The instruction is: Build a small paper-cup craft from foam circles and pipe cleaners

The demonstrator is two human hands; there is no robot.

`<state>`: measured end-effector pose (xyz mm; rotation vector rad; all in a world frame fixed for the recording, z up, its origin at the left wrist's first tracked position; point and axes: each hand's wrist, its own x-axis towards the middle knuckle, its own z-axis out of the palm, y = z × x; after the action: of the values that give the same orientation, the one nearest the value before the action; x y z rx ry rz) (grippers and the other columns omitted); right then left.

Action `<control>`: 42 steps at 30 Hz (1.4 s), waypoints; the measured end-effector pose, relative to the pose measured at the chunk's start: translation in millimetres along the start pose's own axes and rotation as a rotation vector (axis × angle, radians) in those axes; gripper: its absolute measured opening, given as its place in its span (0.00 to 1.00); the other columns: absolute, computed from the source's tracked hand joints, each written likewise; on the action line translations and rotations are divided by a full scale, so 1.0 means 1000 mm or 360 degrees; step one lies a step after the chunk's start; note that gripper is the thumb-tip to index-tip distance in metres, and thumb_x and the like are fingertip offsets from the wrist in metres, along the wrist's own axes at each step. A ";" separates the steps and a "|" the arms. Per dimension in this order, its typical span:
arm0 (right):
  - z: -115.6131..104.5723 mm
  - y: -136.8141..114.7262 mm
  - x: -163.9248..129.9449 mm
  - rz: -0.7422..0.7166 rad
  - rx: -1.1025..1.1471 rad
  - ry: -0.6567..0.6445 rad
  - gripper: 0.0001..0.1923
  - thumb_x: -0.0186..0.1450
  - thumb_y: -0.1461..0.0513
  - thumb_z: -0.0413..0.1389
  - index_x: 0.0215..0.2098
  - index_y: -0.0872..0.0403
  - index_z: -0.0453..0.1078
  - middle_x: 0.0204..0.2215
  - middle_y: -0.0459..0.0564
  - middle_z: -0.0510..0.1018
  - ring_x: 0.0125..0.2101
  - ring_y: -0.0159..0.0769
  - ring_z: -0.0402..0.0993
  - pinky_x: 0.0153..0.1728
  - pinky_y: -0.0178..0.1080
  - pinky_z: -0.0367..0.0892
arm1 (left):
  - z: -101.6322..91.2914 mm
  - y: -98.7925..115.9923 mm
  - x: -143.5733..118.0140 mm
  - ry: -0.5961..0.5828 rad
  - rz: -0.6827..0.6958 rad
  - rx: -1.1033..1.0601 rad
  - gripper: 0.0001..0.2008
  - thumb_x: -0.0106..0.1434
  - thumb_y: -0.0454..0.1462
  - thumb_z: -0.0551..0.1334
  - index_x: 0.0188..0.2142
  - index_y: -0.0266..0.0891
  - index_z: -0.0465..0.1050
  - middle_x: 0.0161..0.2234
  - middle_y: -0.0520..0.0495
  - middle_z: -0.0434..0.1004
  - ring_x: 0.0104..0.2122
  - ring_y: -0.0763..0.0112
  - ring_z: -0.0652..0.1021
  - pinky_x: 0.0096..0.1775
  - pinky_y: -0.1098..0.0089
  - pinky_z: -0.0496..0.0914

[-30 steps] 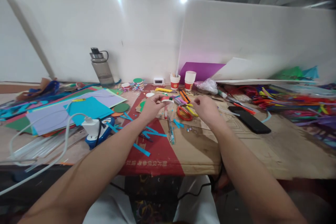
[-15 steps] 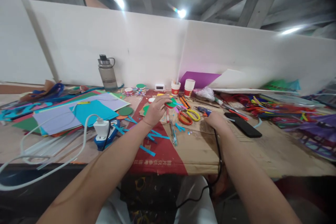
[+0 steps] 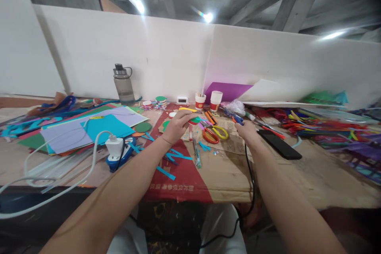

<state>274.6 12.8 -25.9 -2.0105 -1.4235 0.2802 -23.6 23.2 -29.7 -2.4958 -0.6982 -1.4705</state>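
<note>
Pinching green disc [image 3: 195, 120] in left grip [image 3: 177, 125]

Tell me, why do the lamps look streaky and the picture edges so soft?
Head view: two ceiling lamps flare with streaks onto the white wall; the wide lens bends the wall line; the pile of coloured sticks at right smears with blur; both forearms loom large.
</note>
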 end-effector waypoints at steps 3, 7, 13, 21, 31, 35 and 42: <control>0.000 -0.010 -0.007 0.0005 0.0148 0.0066 0.20 0.60 0.58 0.49 0.43 0.60 0.75 0.29 0.54 0.78 0.29 0.40 0.74 0.30 0.36 0.65 | 0.001 0.000 0.001 -0.0083 0.0038 0.0051 0.19 0.60 0.24 0.55 0.46 0.41 0.75 0.44 0.43 0.74 0.48 0.66 0.74 0.51 0.60 0.71; 0.000 -0.022 -0.017 -0.0054 0.0651 0.0260 0.20 0.55 0.58 0.49 0.44 0.58 0.71 0.32 0.51 0.77 0.31 0.37 0.71 0.33 0.36 0.66 | 0.001 0.002 0.002 -0.0163 0.0021 0.0068 0.18 0.59 0.23 0.56 0.43 0.40 0.76 0.44 0.43 0.73 0.48 0.65 0.73 0.51 0.60 0.71; 0.003 -0.032 -0.026 0.0032 0.1408 -0.0127 0.12 0.47 0.60 0.51 0.32 0.52 0.61 0.25 0.43 0.68 0.23 0.30 0.65 0.25 0.34 0.64 | 0.000 0.001 0.000 -0.0113 -0.0017 0.0039 0.17 0.60 0.24 0.54 0.43 0.40 0.74 0.44 0.43 0.74 0.49 0.65 0.73 0.53 0.59 0.70; -0.001 -0.041 -0.042 -0.0165 0.1557 -0.0334 0.18 0.47 0.60 0.56 0.37 0.50 0.60 0.27 0.40 0.68 0.22 0.27 0.65 0.25 0.33 0.63 | -0.001 0.002 0.001 -0.0060 -0.0073 -0.0024 0.14 0.60 0.24 0.54 0.39 0.39 0.73 0.43 0.43 0.75 0.48 0.66 0.75 0.52 0.59 0.71; 0.002 -0.040 -0.047 -0.0413 0.1534 -0.0383 0.21 0.51 0.59 0.56 0.43 0.50 0.59 0.34 0.43 0.75 0.24 0.28 0.67 0.25 0.33 0.65 | -0.003 0.000 0.002 -0.0108 -0.0078 0.0079 0.19 0.61 0.25 0.54 0.47 0.42 0.75 0.44 0.43 0.73 0.47 0.66 0.73 0.49 0.62 0.70; 0.000 -0.042 -0.049 -0.0432 0.1463 -0.0420 0.20 0.51 0.59 0.57 0.42 0.50 0.60 0.35 0.44 0.75 0.23 0.28 0.66 0.26 0.33 0.65 | -0.003 0.000 0.003 -0.0153 -0.0041 0.0084 0.18 0.62 0.26 0.54 0.44 0.42 0.77 0.42 0.44 0.72 0.45 0.67 0.73 0.48 0.63 0.70; 0.002 -0.042 -0.051 -0.0462 0.1411 -0.0497 0.21 0.52 0.59 0.57 0.44 0.50 0.59 0.36 0.45 0.76 0.24 0.29 0.67 0.27 0.35 0.66 | -0.004 0.004 0.003 -0.0151 -0.0005 0.0045 0.16 0.65 0.27 0.52 0.43 0.40 0.76 0.42 0.42 0.71 0.47 0.66 0.73 0.49 0.63 0.69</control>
<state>221.6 -23.9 -11.3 -1.0569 -1.3957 0.9360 -23.4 19.6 -25.2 -2.5581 -0.7335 -1.3406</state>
